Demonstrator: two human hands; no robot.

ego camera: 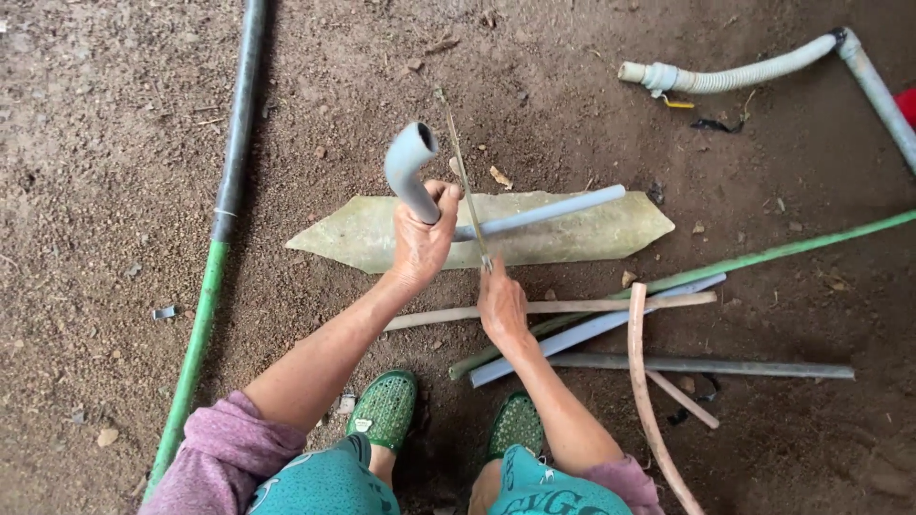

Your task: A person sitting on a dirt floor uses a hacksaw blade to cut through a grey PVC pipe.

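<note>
Green pole (191, 362) end behind purple sleeve (224, 448).

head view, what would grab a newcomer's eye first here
The left hand at the centre grips a bent grey pipe whose long end lies over a flat pale slab on the dirt ground. Beside it, the right hand holds a thin saw blade against that pipe. To the right lies a loose pile of pipes and sticks.
</note>
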